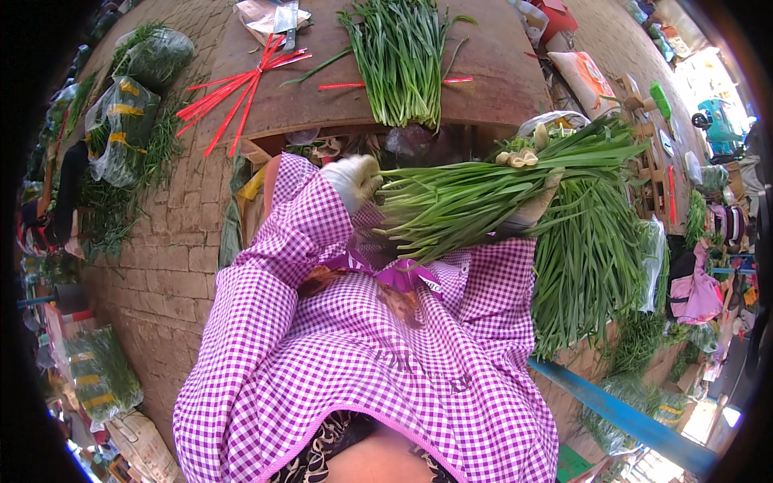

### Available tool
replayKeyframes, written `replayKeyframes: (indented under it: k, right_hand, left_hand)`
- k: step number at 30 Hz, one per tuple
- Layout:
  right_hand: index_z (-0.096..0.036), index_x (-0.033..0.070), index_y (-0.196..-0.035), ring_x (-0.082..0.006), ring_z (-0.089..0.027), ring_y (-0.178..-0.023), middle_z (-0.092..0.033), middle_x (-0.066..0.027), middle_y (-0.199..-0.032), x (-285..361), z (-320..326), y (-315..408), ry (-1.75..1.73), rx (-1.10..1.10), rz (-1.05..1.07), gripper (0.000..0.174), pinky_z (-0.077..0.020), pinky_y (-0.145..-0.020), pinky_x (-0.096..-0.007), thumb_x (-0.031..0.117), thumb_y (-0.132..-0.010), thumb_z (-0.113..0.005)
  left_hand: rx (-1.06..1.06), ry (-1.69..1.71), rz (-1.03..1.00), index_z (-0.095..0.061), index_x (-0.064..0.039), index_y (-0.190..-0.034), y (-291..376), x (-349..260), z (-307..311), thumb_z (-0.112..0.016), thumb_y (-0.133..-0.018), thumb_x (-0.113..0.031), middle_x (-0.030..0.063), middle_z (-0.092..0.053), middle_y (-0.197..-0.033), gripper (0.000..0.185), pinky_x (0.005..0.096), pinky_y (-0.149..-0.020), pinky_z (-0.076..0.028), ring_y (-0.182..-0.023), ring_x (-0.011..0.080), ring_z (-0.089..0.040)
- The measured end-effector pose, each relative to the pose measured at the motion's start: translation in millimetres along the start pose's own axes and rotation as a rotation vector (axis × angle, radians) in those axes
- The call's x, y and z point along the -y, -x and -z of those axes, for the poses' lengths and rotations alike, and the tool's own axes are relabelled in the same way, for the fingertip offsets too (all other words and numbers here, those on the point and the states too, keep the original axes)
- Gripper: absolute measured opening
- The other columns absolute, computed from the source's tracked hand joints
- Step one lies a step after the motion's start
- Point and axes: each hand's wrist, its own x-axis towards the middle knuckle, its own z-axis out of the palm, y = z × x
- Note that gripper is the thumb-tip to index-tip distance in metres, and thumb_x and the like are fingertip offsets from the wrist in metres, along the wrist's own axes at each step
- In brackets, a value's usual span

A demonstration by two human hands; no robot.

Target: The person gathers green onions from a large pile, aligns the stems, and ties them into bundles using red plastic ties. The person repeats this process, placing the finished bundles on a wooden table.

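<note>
My right hand (pixel 537 172), in a pale glove, is closed around a loose bunch of garlic chives (pixel 459 190) held crosswise in front of my body. The pale cut ends point left and the leaves trail right. My left hand (pixel 355 181), also gloved, is at the cut ends with its fingers curled. One stalk reaches its fingertips; blur hides whether they pinch it. Beside my right arm hangs a larger heap of chives (pixel 592 259). On the wooden table (pixel 501 72) ahead, a neat chive bundle (pixel 398 60) lies across a red tie strip (pixel 341 86).
More red tie strips (pixel 241 90) fan out at the table's left, near a knife (pixel 287 24) on paper. Plastic-wrapped green bundles (pixel 121 133) sit on the brick floor (pixel 181 241). A blue bar (pixel 622 416) runs at lower right. Beyond the table's right edge lies a printed sack (pixel 583 81).
</note>
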Motion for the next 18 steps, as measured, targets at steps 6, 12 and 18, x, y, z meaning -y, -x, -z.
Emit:
replayKeyframes:
  k: [6, 12, 18]
  right_hand:
    - [-0.026, 0.000, -0.147, -0.0220, -0.061, -0.098, -0.062, -0.0092, -0.103, -4, -3, -6, 0.018, -0.002, -0.021, 0.063, -0.0456, -0.099, -0.0420, 0.037, -0.100, -0.046]
    - [-0.033, 0.000, -0.144, -0.0203, -0.062, -0.095, -0.064, -0.0076, -0.100, -6, -4, -9, 0.035, -0.072, -0.008, 0.061, -0.0455, -0.099, -0.0410, 0.039, -0.100, -0.047]
    - [-0.047, 0.004, -0.135, -0.0155, -0.061, -0.090, -0.066, -0.0017, -0.093, 14, 2, -7, 0.150, -0.310, 0.139, 0.056, -0.0471, -0.095, -0.0360, 0.045, -0.097, -0.050]
  left_hand:
    - [-0.353, -0.282, -0.747, -0.055, -0.013, -0.128, -3, -23, 6, -0.070, -0.079, -0.018, 0.0168, -0.054, -0.128, 0.051, 0.0474, -0.099, -0.043, -0.118, 0.0351, -0.052]
    - [-0.177, -0.166, -0.772, -0.060, -0.011, -0.098, -28, -25, -9, -0.070, -0.077, -0.011, 0.0098, -0.064, -0.113, 0.023, 0.0508, -0.105, -0.038, -0.111, 0.0264, -0.058]
    - [-0.415, 0.855, -0.342, -0.056, -0.002, -0.093, -1, 38, -14, -0.054, -0.095, -0.003, 0.0104, -0.066, -0.098, 0.003, 0.0314, -0.093, -0.048, -0.092, 0.0178, -0.063]
